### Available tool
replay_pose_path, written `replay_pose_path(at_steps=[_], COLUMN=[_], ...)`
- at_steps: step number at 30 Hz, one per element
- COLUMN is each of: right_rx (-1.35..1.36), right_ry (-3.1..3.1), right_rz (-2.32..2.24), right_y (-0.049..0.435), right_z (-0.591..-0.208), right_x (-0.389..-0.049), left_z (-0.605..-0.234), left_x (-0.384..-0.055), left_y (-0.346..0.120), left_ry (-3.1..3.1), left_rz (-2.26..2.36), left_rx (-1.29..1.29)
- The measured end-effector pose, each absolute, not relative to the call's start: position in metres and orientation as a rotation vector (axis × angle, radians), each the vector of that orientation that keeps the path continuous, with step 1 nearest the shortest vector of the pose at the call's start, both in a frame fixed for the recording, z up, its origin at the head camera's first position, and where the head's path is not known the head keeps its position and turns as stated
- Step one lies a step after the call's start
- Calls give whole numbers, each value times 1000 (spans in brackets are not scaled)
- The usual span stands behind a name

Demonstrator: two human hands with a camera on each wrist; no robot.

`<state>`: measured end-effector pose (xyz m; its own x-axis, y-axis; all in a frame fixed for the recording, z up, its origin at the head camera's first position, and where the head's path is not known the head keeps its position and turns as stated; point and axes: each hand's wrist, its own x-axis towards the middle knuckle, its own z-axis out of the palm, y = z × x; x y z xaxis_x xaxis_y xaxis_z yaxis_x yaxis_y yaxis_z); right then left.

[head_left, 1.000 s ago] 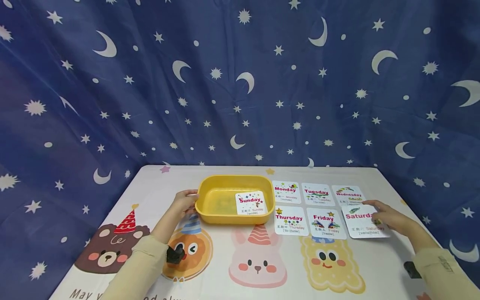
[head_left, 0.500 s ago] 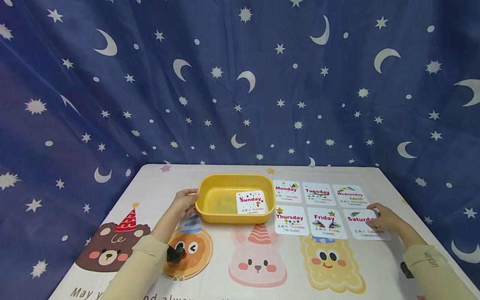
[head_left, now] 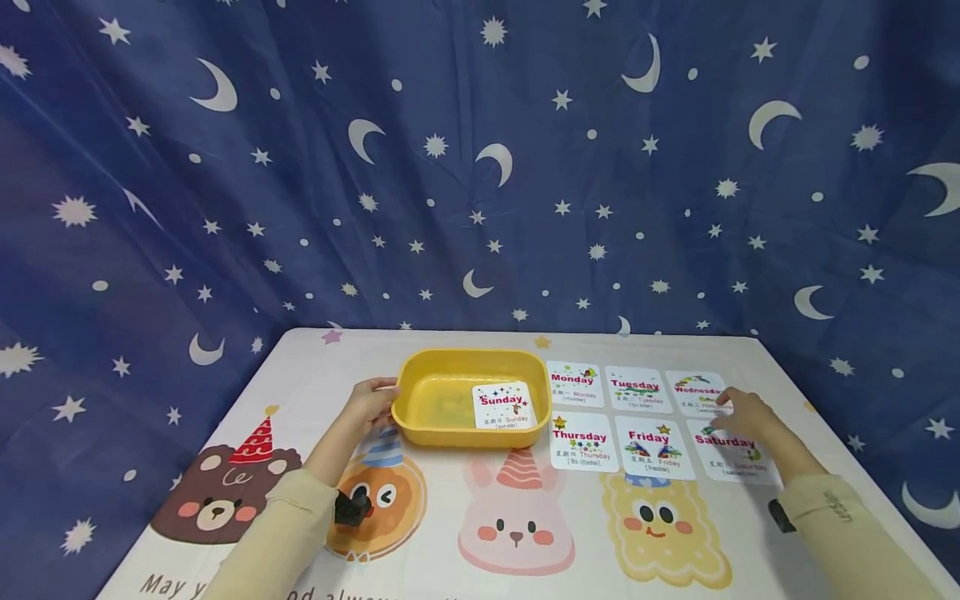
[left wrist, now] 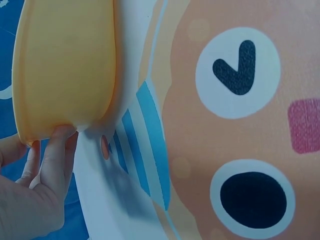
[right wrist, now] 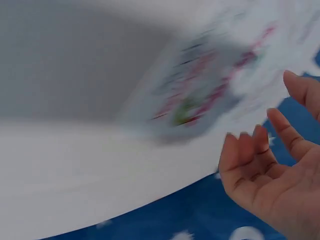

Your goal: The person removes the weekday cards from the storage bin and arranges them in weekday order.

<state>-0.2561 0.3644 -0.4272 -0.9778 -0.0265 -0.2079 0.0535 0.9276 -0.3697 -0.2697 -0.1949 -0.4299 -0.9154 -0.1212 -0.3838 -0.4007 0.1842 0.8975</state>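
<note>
At its left end, a yellow plastic tray point(head_left: 420, 437) is gripped by my left hand point(head_left: 371, 403). The left wrist view shows the fingers point(left wrist: 56, 155) and thumb on either side of the tray's rim. Inside the tray, toward its right end, a Sunday card point(head_left: 501, 414) lies face up. My right hand point(head_left: 753, 423) hovers over the Saturday card point(head_left: 723, 457), fingers loosely bent and holding nothing. It covers part of that card and the edge of the Wednesday card point(head_left: 692, 392). The right wrist view has the Saturday card blurred, apart from the fingers.
Right of the tray lie the Monday point(head_left: 573, 392), Tuesday point(head_left: 637, 396), Thursday point(head_left: 581, 450) and Friday point(head_left: 654, 458) cards, in two rows with the others. The white tablecloth point(head_left: 435, 533) carries printed animal faces. A blue star-patterned curtain point(head_left: 450, 275) hangs behind the table.
The Saturday card has been straightened and laid flat in the lower row. My right hand has let go of it and moved left and up. The left hand stays on the tray.
</note>
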Motion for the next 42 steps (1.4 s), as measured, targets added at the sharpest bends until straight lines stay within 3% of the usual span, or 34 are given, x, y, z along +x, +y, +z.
replay_pose_path(at_steps=[21, 42], right_rx=[-345, -410], right_ry=[2837, 2648], right_rz=[-1042, -1224], right_y=[217, 139], right_z=[-388, -385], right_x=[-300, -308], left_z=[-431, -432], left_x=[-271, -272], left_y=[-198, -194], left_ry=[2240, 2250], left_rz=[1803, 1795], left_rx=[-512, -523])
